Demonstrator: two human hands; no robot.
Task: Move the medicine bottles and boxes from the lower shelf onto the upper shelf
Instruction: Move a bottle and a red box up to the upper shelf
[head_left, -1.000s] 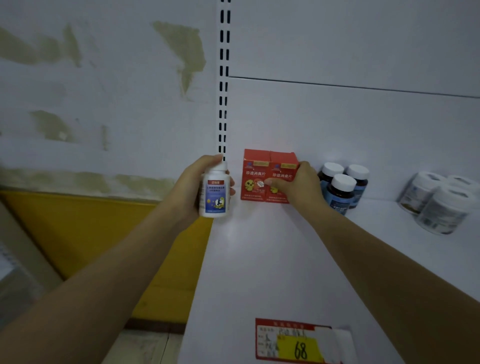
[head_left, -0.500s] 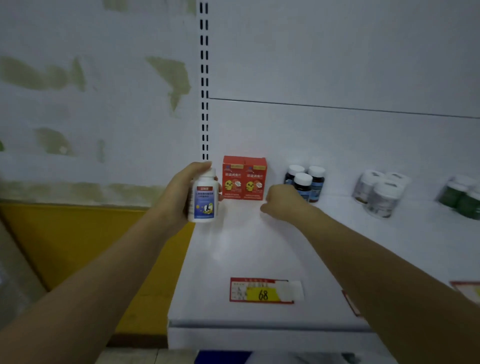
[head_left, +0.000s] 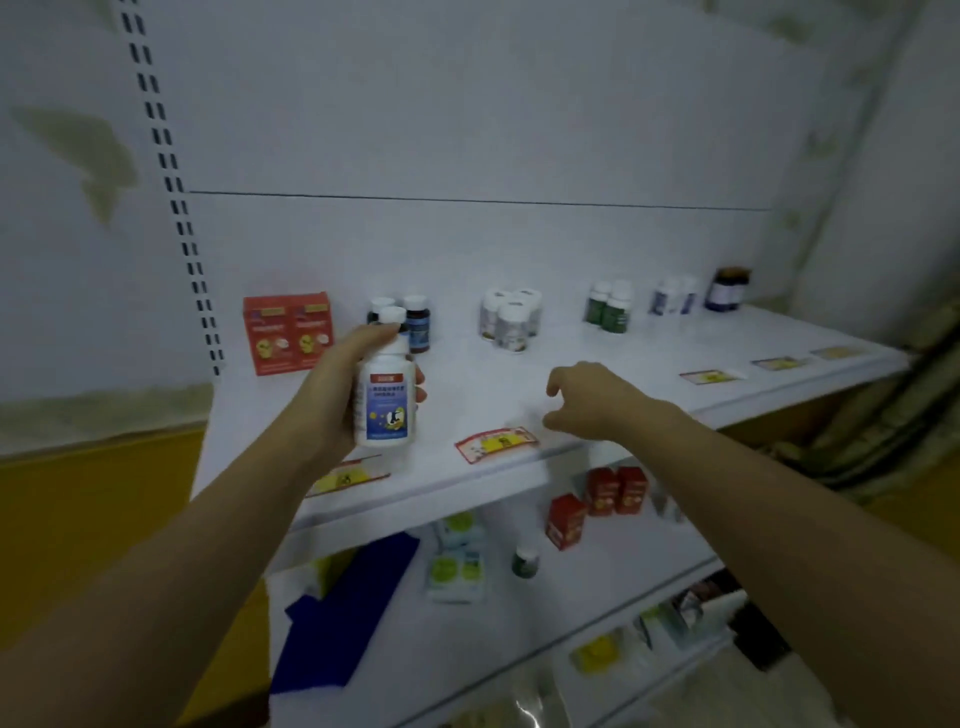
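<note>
Bottle (head_left: 385, 400): white plastic cylinder with a white cap and a glossy blue label with a red band at the top. It is upright, in the air over the near left part of the upper shelf (head_left: 571, 364).

Left hand (head_left: 332, 395): wrapped round the bottle from the left, fingertips showing at its right side, forearm reaching up from near left.

Right hand (head_left: 587, 400): holds nothing. Palm down, fingers loosely curled, over the shelf's near edge, just right of a red-and-yellow price tag (head_left: 496, 443).

Upper shelf: flat, smooth, white. Along the far wall, left to right:
- two red boxes (head_left: 287, 332), touching
- dark bottles (head_left: 418, 325) with white caps
- white bottles (head_left: 511, 319) in a cluster
- green bottles (head_left: 608, 306)

Lower shelf (head_left: 613, 577): three red cartons (head_left: 615, 491), one small green bottle (head_left: 525, 558) standing alone, and a blue sheet (head_left: 353, 608) at left. Details are blurred.
</note>
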